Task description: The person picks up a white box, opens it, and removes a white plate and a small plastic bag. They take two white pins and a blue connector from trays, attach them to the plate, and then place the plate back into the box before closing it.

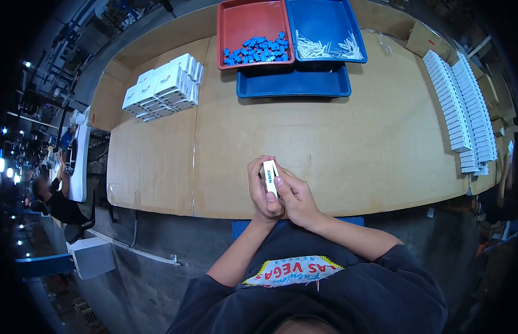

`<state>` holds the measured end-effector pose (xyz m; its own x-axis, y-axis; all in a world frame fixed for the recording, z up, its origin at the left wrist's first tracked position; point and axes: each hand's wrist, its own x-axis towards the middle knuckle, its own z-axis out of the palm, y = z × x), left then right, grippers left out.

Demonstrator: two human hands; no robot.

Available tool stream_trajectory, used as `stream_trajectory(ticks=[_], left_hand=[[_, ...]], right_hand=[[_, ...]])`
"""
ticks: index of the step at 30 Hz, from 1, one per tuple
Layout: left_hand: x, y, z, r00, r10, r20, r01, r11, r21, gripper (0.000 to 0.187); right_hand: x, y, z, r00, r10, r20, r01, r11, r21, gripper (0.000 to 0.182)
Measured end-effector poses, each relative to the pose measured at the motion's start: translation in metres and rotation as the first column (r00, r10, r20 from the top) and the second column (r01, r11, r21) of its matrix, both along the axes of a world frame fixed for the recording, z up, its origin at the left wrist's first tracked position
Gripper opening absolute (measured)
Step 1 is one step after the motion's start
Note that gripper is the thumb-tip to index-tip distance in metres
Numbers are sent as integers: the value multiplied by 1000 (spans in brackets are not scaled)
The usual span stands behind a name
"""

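A small white box (270, 177) with dark green lettering stands between my hands, just above the near edge of the cardboard-covered table. My left hand (258, 189) is wrapped round its left side, with the thumb near the bottom end. From the right, my right hand (299, 201) closes on the same box, thumb laid against its printed face. My fingers cover part of the sides, and the underside is hidden.
Stacked white boxes (161, 84) stand at the left; long rows of white boxes (449, 103) line the right. At the back, a red tray (250, 22) holds blue pieces, and a blue tray (323, 22) holds white sticks. Below sits another blue tray (292, 83). A person (67, 203) sits far left.
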<state>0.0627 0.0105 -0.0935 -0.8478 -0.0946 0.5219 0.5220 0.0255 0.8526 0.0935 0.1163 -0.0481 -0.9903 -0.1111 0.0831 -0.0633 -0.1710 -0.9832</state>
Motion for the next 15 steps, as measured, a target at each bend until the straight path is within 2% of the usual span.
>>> stream_trajectory(ticks=[4,6,9,12,14,15], left_hand=[[2,0,2,997,-37,69,32,997,68,89],[5,-1,4,995,-53,85,49,997,58,90],[1,1,8,991,-58,119,56,998,19,105],[-3,-4,1,999,2,35,6,971,-239,120],[0,-5,-3,973,-88,211,108,990,-85,124],[1,-7,-5,945,-137,295,145,989,-5,126]], right_hand=[[-1,2,0,1000,12,-14,-12,1000,14,49],[-2,2,2,998,28,51,-28,1000,4,49],[-8,4,-1,995,24,98,-21,999,-29,51],[-16,13,-3,976,82,203,-60,992,-111,54],[-16,27,2,953,136,270,-102,986,-135,58],[-16,32,0,983,93,162,-99,994,36,61]])
